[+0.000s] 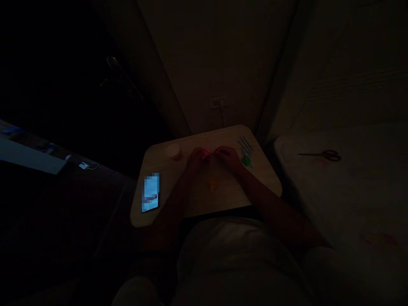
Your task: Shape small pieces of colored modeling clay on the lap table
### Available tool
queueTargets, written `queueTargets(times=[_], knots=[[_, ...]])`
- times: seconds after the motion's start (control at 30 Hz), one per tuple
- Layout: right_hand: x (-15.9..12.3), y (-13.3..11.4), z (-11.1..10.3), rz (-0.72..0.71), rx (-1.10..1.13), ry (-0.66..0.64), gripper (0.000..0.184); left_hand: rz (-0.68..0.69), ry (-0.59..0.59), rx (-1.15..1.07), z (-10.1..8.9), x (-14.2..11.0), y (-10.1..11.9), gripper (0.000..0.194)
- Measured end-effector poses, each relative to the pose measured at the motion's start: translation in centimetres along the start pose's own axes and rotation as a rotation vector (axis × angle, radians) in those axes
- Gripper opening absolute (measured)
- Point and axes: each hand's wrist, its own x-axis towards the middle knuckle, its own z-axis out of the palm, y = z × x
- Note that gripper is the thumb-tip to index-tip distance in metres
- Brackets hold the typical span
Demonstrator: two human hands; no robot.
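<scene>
The scene is very dark. Near the far middle of a small light wooden table (197, 204), my left hand (195, 158) is closed on a small pinkish-red piece (206, 152), whose kind I cannot make out. Just to its right, my right hand (225, 154) has its fingers pinched at the edge of that piece; whatever they hold is too small and dim to name. An orange lump (212, 184) lies on the table between my forearms. Beyond my right wrist are a green piece (245, 160) and several thin bluish sticks (245, 144).
A pale round tub (173, 151) stands at the table's far left, with a lit phone (151, 192) nearer me. Scissors (331, 155) lie on the pale surface at the right. A wall socket (217, 102) with a plugged-in cable is behind the table.
</scene>
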Motion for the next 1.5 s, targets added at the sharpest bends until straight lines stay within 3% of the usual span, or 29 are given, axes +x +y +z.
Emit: queueTargets(times=[0.3, 0.53, 0.83, 1.1, 1.33, 1.5], knots=[[-0.2, -0.8, 0.1, -0.020, -0.033, -0.011, 0.036, 0.035, 0.031, 0.300, -0.6, 0.5, -0.7, 0.018], [-0.2, -0.7, -0.1, -0.031, -0.051, -0.009, 0.030, 0.033, 0.044, 0.460, -0.5, 0.7, -1.8, 0.011], [0.0, -0.1, -0.1, -0.056, -0.059, -0.007, 0.021, -0.039, -0.005, 0.290, -0.3, 0.3, -3.0, 0.025], [0.1, -0.1, -0.5, -0.171, -0.153, -0.016, 0.022, 0.047, -0.103, 0.276, 0.3, 0.0, -3.7, 0.042], [0.4, -0.1, -0.7, -0.161, -0.158, -0.016, 0.023, 0.141, -0.137, 0.325, 0.9, -0.4, -3.3, 0.051], [0.3, -0.3, -0.5, -0.127, -0.068, -0.004, 0.029, 0.188, -0.030, 0.349, 0.7, -0.4, -2.8, 0.046]])
